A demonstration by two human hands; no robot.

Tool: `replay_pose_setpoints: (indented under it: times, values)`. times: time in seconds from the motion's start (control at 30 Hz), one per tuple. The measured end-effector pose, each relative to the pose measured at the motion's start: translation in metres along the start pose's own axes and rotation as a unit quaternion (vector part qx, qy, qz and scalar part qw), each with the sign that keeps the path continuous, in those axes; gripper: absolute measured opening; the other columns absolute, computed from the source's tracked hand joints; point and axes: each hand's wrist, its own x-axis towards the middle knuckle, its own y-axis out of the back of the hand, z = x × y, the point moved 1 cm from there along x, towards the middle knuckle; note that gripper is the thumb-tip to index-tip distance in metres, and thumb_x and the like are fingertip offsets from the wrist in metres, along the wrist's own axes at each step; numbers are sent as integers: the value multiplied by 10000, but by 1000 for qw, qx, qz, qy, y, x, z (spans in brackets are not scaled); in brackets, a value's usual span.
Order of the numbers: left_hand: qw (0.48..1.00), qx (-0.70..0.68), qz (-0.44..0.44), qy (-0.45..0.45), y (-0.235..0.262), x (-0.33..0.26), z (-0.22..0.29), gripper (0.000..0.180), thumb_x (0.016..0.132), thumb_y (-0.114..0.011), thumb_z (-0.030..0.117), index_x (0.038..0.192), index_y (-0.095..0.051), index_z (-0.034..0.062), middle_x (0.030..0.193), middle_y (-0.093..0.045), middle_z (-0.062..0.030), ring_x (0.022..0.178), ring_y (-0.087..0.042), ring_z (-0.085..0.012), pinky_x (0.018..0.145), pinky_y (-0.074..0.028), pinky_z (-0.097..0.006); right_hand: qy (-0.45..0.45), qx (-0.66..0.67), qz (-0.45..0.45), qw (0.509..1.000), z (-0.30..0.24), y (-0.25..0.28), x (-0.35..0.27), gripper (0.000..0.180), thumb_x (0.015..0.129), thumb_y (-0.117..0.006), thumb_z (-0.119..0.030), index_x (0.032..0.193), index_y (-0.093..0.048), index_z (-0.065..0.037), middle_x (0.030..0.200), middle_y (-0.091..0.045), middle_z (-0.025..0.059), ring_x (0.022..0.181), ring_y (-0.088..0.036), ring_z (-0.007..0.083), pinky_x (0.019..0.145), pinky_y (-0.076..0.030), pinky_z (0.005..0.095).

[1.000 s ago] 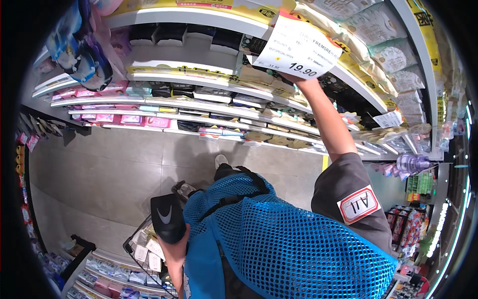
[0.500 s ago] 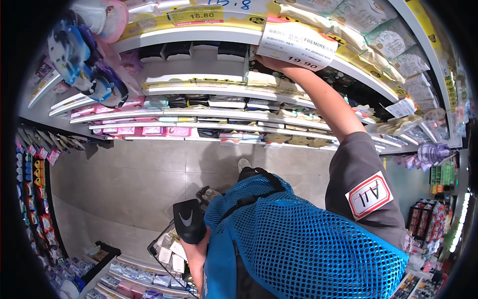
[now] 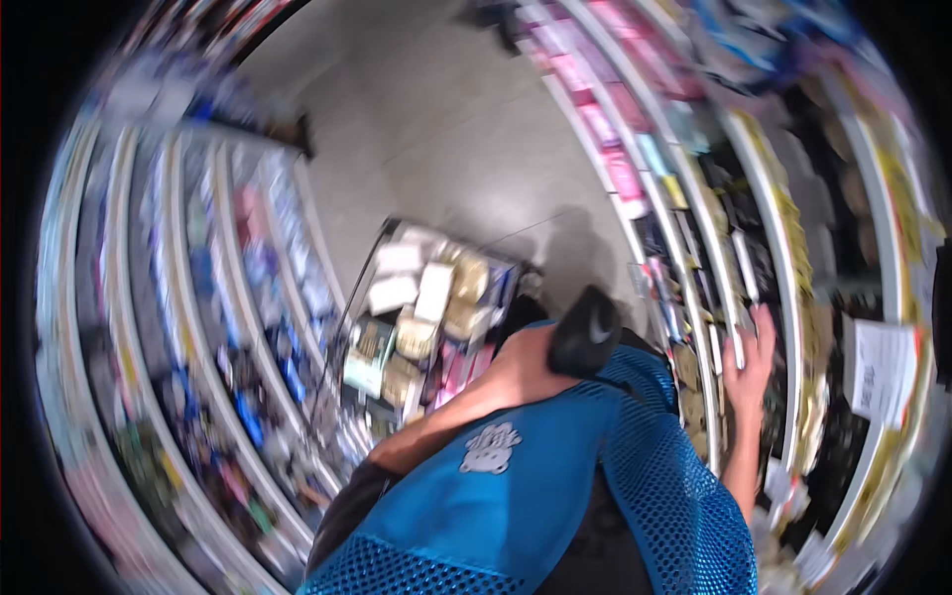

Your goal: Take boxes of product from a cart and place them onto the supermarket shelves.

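1. On your left, the shelving [image 3: 172, 169] is standing close beside the wire-sided cart [image 3: 436, 233]. If you are turning without watching that side, the cart could be catching a shelf end, because the gap is looking narrow.
2. Inside the cart, pale packages [image 3: 434, 293] are lying at mixed angles. A sharp bump could be shifting them, since nothing visible is tying them together.
3. Your left grip [image 3: 526, 365] is clasping the black handheld device [image 3: 583, 337], which is sitting in front of your blue vest [image 3: 526, 516], just right of the cart. A slackening clasp could be letting it drop; its edge could also be snagging on the mesh.
4. Your right grip [image 3: 751, 367] is reaching among the right-hand shelves [image 3: 766, 198], its fingers standing apart with nothing visible between them. Blur is hiding whether the fingertips are touching a rail, so you could be scraping them or nudging stock if you are pulling away quickly.
5. Farther right, a white price card [image 3: 883, 375] is jutting from a shelf edge. A careless outward swing of your forearm could be bending or dislodging it.
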Motion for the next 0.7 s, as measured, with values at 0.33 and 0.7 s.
replay_pose_setpoints:
  times: [0.33, 0.7]
  values:
    - [958, -109, 250, 84, -124, -102, -40, 445, 691, -757, 173, 1075, -601, 9, 987, -663, -120, 899, -633, -187, 810, -484, -321, 168, 289, -355, 873, -39, -112, 16, 230, 814, -625, -102, 1032, -617, -29, 1041, -623, 152, 987, -590, 326, 868, -454, 362]
    - [826, -307, 426, 207, -190, -198, -112, 300, 737, -742, 134, 990, -637, 12, 917, -678, -88, 852, -626, -144, 774, -489, -301, 105, 343, -506, 785, -131, -154, -9, 260, 875, -609, -127, 1100, -584, 0, 1023, -651, 102, 964, -622, 144, 837, -487, 267]
